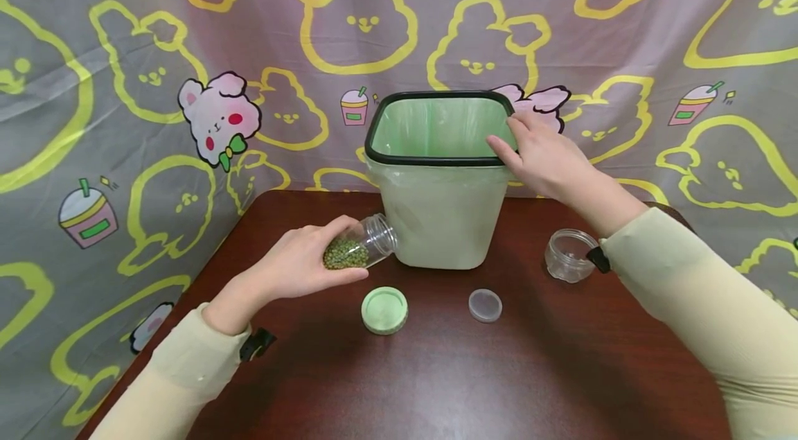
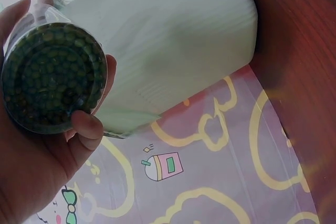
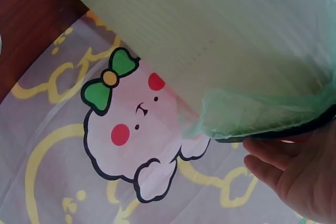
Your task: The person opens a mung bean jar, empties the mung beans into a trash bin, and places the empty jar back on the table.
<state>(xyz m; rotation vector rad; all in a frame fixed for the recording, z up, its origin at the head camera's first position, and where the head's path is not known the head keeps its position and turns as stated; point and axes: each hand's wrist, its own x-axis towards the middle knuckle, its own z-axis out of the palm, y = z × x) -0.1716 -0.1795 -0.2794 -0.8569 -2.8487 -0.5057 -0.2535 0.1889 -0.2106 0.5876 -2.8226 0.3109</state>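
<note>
My left hand (image 1: 296, 260) grips a clear jar of green beans (image 1: 349, 253), tilted with its uncovered mouth to the right. The beans lie towards its base, which faces the camera in the left wrist view (image 2: 55, 77). That mouth is beside the lower left of a pale trash bin (image 1: 442, 218); whether they touch, I cannot tell. A green liner (image 1: 436, 125) lines the bin under a black rim. At the rim's right side, my right hand (image 1: 545, 156) holds on, thumb over the front corner; in the right wrist view, some fingers (image 3: 268, 163) show beside the liner's edge.
On the dark wooden table (image 1: 430, 371), a green lid (image 1: 384, 310) and a clear lid (image 1: 485, 305) lie in front of the bin. A small clear jar (image 1: 569, 256) stands to the right, near my right wrist. Behind hangs a patterned cloth (image 1: 249, 66).
</note>
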